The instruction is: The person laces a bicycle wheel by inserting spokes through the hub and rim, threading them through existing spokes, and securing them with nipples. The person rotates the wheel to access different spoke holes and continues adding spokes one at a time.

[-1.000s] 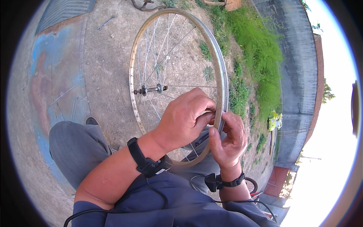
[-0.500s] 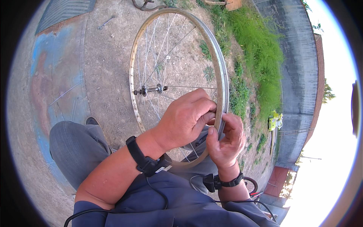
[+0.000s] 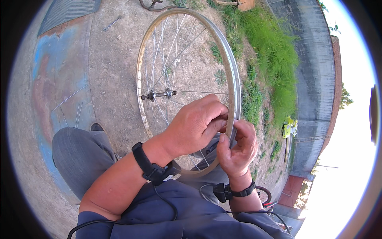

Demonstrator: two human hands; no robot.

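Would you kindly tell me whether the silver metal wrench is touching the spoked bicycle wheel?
Apart: the head view shows brown dirt ground between the silver metal wrench and the spoked bicycle wheel.

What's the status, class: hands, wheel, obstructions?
Left hand at inner side of rim, right hand at outer. Wheel: hub, spokes attached. Left hand blocks view of some spokes.

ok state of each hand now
Left hand: curled inside the wheel rim, hold hidden.
Right hand: half curled at its outer side; can't tell if gripping.
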